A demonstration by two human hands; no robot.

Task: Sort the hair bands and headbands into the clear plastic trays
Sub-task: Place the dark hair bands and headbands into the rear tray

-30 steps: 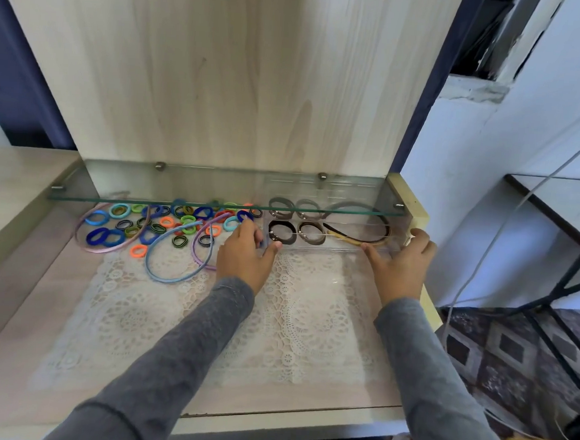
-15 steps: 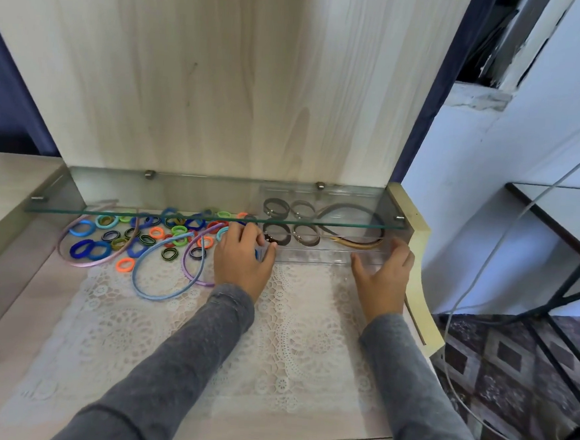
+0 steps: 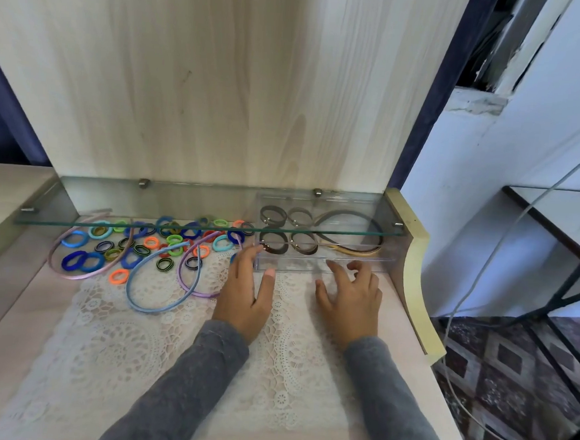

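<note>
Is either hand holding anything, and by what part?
Nothing gripped: left hand lies open at the front left corner of the clear plastic tray, right hand open before its front wall.

The back half of the clear tray [image 3: 313, 265] lies under the glass shelf [image 3: 186, 205] and shows only through the pane. The dark bands [image 3: 273, 248] in it appear doubled above and below the shelf's front edge, so their count cannot be told. The rear of the loose hair bands [image 3: 149, 244] sits under the shelf too. Just below the shelf's edge, the left hand [image 3: 245, 295] covers most of a blue band [image 3: 233, 258]. Far below the shelf, both grey sleeves [image 3: 180, 391] are cut off by the frame.
</note>
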